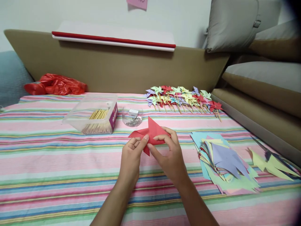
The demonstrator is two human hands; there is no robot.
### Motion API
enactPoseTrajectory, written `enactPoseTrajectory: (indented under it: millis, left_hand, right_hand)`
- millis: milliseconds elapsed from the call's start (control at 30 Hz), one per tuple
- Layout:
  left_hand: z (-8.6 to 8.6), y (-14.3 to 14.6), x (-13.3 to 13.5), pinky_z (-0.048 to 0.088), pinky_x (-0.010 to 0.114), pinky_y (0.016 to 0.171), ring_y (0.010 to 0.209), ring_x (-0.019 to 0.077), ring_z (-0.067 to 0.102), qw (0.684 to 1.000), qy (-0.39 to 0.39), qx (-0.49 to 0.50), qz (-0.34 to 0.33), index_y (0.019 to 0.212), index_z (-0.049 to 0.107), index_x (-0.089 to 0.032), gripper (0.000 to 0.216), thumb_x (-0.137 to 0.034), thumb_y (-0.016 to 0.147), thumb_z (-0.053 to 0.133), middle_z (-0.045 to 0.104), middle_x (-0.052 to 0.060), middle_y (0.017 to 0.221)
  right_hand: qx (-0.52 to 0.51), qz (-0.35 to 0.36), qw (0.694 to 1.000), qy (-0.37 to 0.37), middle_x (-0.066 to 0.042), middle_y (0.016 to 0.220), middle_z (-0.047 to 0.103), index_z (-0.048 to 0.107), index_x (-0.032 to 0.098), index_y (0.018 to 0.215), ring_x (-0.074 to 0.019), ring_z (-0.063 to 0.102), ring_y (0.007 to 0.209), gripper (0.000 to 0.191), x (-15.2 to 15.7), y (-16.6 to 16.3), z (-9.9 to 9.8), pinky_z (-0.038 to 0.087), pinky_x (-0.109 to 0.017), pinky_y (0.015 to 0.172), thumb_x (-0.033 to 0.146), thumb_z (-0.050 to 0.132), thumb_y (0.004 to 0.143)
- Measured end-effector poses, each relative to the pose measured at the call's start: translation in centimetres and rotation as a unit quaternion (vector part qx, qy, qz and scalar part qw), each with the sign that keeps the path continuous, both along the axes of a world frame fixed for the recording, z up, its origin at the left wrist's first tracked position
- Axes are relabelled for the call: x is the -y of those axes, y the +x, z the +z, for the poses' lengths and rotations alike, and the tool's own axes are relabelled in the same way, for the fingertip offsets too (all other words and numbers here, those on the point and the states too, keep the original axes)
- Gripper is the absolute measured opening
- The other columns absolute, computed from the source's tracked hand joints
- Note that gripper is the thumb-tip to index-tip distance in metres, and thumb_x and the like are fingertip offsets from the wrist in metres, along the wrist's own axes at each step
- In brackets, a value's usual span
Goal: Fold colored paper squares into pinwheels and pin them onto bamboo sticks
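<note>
striped cloth [58, 163] under red paper [154, 130] | brown panel [117, 70] behind | cushions [268, 73] right

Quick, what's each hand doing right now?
Left hand: closed on the red paper, thumb pressed near its middle.
Right hand: holding the same red paper between thumb and fingers.

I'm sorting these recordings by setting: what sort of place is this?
Probably a living room used for crafting: large cushions are stacked at the right, a striped cloth is spread in front, and paper pinwheels lie towards the back.
</note>
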State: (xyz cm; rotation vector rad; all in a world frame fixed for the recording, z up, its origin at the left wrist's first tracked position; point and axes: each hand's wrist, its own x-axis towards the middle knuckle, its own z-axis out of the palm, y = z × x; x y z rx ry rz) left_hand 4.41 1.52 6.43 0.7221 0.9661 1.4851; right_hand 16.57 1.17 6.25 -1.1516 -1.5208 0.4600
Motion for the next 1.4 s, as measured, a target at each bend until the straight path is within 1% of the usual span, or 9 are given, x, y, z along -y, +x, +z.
enactPoseTrajectory:
  millis: [300,433,500,667,900,1000,1067,1200,1400]
  left_hand:
    - [0.7,-0.9,-0.2,0.043,0.023,0.063,0.060,0.0109,0.054,0.998,0.005,-0.012,-0.061,0.064,0.065,-0.016,0.027,-0.034,0.075,0.082,0.062,-0.003,0.062]
    - [0.7,-1.4,-0.3,0.039,0.023,0.059,0.058,0.0108,0.050,0.997,0.019,-0.067,-0.045,0.065,0.062,-0.017,0.029,-0.037,0.076,0.081,0.060,-0.002,0.062]
    - [0.9,-1.8,-0.4,0.037,0.024,0.057,0.058,0.0117,0.049,0.992,0.031,-0.117,-0.044,0.065,0.060,-0.017,0.031,-0.038,0.076,0.080,0.057,-0.002,0.061]
    - [1.6,-2.5,-0.4,0.036,0.025,0.056,0.059,0.0138,0.048,0.961,0.100,-0.248,-0.076,0.063,0.060,-0.020,0.029,-0.037,0.077,0.078,0.055,-0.001,0.061]
    - [2.2,-2.7,0.0,0.039,0.026,0.059,0.060,0.0162,0.052,0.934,0.126,-0.307,-0.132,0.063,0.067,-0.021,0.025,-0.036,0.081,0.075,0.062,0.001,0.063]
    - [2.0,-2.6,-0.1,0.040,0.026,0.060,0.061,0.0162,0.054,0.937,0.112,-0.293,-0.155,0.066,0.068,-0.021,0.023,-0.036,0.082,0.074,0.063,0.001,0.064]
    - [1.8,-2.5,-0.2,0.044,0.026,0.065,0.068,0.0170,0.059,0.949,0.103,-0.253,-0.156,0.073,0.070,-0.021,0.018,-0.035,0.082,0.075,0.067,0.002,0.072]
    - [1.0,-1.5,-0.1,0.050,0.029,0.082,0.090,0.0199,0.066,0.980,0.062,-0.130,-0.139,0.094,0.073,-0.021,0.021,-0.033,0.078,0.080,0.074,0.006,0.096]
    - [-0.2,0.6,0.5,0.049,0.024,0.080,0.085,0.0149,0.063,0.997,0.007,-0.037,-0.072,0.087,0.073,-0.018,0.023,-0.034,0.076,0.083,0.072,0.003,0.090]
  right_hand:
    - [0.065,0.049,0.996,0.040,-0.010,0.136,0.052,0.070,0.025,0.088,-0.0294,0.050,0.131,0.006,-0.3,1.8,0.4,0.045,-0.050,0.106,0.028,0.074,0.085]
    - [-0.040,0.058,0.997,-0.007,-0.012,0.142,0.049,0.054,0.028,0.126,-0.0276,0.053,0.128,0.052,-0.1,2.1,0.9,0.047,-0.049,0.104,0.035,0.078,0.080]
    - [-0.130,0.050,0.988,-0.057,-0.013,0.140,0.052,0.046,0.029,0.134,-0.0256,0.059,0.118,0.060,-0.2,2.3,0.9,0.051,-0.046,0.099,0.041,0.075,0.082]
    - [-0.175,0.147,0.957,-0.181,-0.010,0.122,0.065,0.073,0.022,0.104,-0.0266,0.063,0.111,0.029,-0.3,2.6,1.3,0.053,-0.040,0.093,0.044,0.070,0.084]
    - [-0.151,0.195,0.940,-0.234,-0.005,0.105,0.070,0.075,0.021,0.089,-0.0240,0.066,0.097,0.018,0.2,3.0,1.7,0.054,-0.036,0.084,0.037,0.070,0.084]
    - [-0.149,0.185,0.940,-0.246,-0.005,0.105,0.071,0.075,0.020,0.088,-0.0238,0.066,0.097,0.017,0.0,3.0,1.4,0.053,-0.034,0.082,0.036,0.073,0.081]
    - [-0.218,0.154,0.927,-0.264,-0.004,0.098,0.073,0.075,0.020,0.092,-0.0212,0.067,0.088,0.021,-0.1,2.6,1.0,0.052,-0.031,0.076,0.036,0.076,0.079]
    - [-0.420,0.106,0.864,-0.255,-0.002,0.079,0.073,0.074,0.018,0.082,-0.0161,0.064,0.073,0.022,-0.2,0.9,0.6,0.050,-0.029,0.071,0.039,0.079,0.077]
    - [-0.538,0.106,0.803,-0.231,-0.002,0.080,0.074,0.074,0.018,0.081,-0.0175,0.066,0.076,0.019,0.1,-1.8,0.7,0.052,-0.031,0.075,0.034,0.081,0.074]
